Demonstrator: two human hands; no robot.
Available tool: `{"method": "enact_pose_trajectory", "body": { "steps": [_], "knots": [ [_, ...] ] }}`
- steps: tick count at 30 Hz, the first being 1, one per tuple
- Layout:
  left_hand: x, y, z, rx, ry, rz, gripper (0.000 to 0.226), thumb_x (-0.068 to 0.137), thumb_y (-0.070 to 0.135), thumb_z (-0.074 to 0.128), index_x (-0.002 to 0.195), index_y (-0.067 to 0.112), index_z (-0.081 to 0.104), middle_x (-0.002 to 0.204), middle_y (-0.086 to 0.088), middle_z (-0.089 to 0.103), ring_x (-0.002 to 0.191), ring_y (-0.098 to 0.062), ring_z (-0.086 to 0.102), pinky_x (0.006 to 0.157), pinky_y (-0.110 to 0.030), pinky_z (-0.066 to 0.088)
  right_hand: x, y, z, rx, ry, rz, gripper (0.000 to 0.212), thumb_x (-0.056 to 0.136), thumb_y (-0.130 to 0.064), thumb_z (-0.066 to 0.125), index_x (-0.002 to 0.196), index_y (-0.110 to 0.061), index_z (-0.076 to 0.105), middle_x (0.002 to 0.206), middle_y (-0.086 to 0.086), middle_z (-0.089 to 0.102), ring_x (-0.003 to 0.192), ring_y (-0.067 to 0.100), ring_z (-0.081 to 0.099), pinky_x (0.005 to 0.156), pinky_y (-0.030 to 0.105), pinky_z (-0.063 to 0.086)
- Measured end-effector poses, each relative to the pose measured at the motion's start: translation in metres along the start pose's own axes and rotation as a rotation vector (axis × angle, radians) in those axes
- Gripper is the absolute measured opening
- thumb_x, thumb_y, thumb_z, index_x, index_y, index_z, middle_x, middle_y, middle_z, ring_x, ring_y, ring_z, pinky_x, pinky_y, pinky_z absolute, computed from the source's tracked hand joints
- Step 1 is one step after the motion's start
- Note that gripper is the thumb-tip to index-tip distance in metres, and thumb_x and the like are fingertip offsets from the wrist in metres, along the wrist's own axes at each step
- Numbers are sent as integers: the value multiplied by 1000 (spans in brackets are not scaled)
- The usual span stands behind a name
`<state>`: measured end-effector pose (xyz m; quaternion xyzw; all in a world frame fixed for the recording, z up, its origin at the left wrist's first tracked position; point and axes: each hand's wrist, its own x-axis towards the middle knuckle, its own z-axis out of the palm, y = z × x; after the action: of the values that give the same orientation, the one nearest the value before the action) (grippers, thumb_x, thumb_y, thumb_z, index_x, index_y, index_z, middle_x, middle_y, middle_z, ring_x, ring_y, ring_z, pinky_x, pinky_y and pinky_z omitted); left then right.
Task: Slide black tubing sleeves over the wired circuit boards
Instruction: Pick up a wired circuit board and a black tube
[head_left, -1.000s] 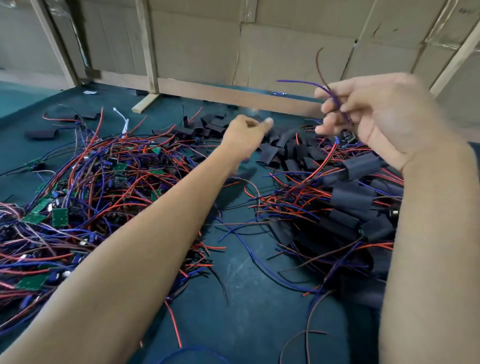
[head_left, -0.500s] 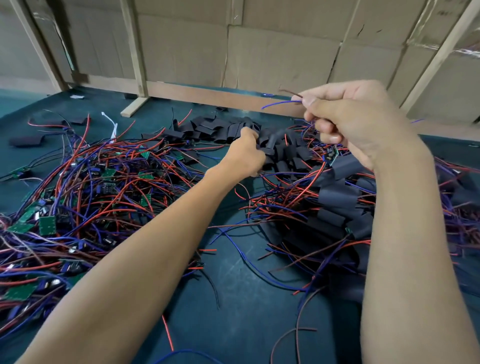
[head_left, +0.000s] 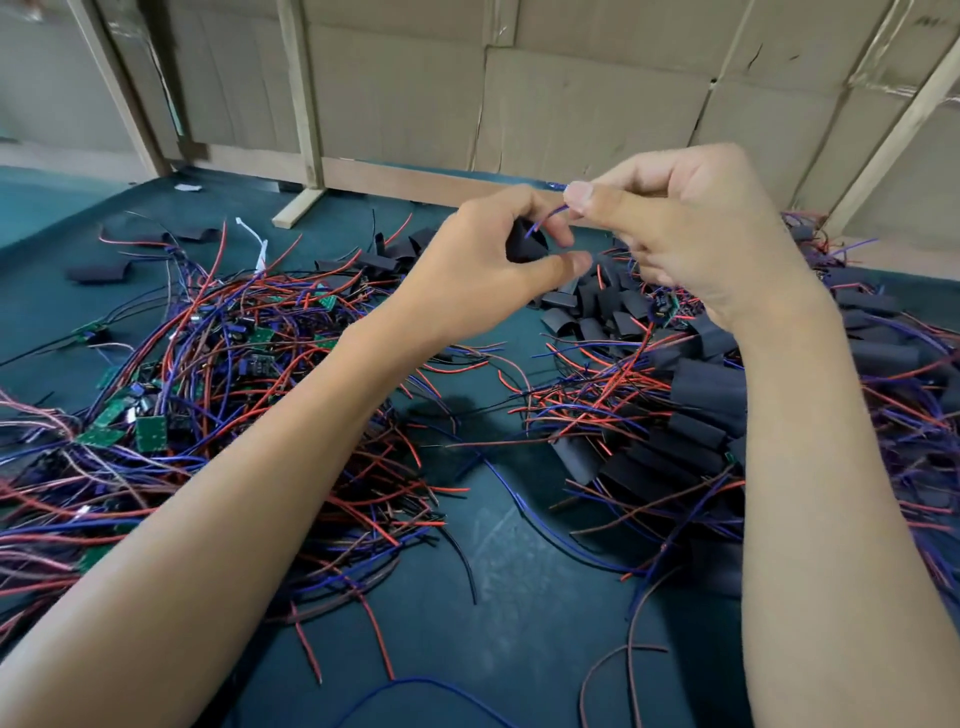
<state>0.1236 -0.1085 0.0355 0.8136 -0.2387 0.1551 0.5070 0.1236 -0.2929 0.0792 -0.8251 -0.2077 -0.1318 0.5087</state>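
our left hand (head_left: 483, 260) pinches a soft, light sleeve (head_left: 525, 243) at its rim; right hand (head_left: 691, 228) pinches a floppy wire (head_left: 545, 218) near its tip.

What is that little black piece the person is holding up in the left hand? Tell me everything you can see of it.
The black sleeve is a short piece of matte, dark tubing that looks soft, like rubber or plastic. The left hand holds it above the table, its fingers curled round it so only part shows. A thin blue wire, pinched by the right hand, meets its upper end, seemingly entering the opening. Many similar black pieces lie on the green table below.
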Motion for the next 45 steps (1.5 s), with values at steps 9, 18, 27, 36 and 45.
{"method": "enact_pose_trajectory", "body": {
  "steps": [9,18,27,36,45],
  "knots": [
    [-2,4,-13,-63,-126,115,9,100,16,59,107,13,54,67,3,57,55,-9,50,58,-24,43,-4,-10,3,-116,-44,-117,17,90,-25,76,82,-10,78,46,-15,53,45,3,34,46,16,27],
    [-5,-19,-22,268,-208,183,27,102,9,41,129,12,41,82,5,58,71,-10,58,65,-21,46,-6,-11,25,-74,-297,177,31,85,-16,82,113,-15,71,67,10,69,57,15,61,66,36,57],
    [2,-44,-77,366,94,54,15,104,26,42,114,26,53,65,11,49,55,-6,43,54,-22,38,-8,18,20,-23,-374,360,10,91,-6,72,100,-5,69,70,7,70,62,24,68,76,47,55],
    [1,-42,-90,736,22,119,16,94,34,61,103,22,66,78,-1,60,77,-29,51,74,-42,47,-1,12,39,329,-148,278,11,88,-6,75,94,-7,67,76,9,75,52,16,59,40,23,40],
    [4,-44,-65,877,-65,69,29,88,37,65,114,27,58,96,-3,70,100,-35,62,87,-41,41,-2,3,52,108,-220,280,14,88,-13,77,100,-11,70,87,4,79,49,11,58,36,21,26]
  ]
}}
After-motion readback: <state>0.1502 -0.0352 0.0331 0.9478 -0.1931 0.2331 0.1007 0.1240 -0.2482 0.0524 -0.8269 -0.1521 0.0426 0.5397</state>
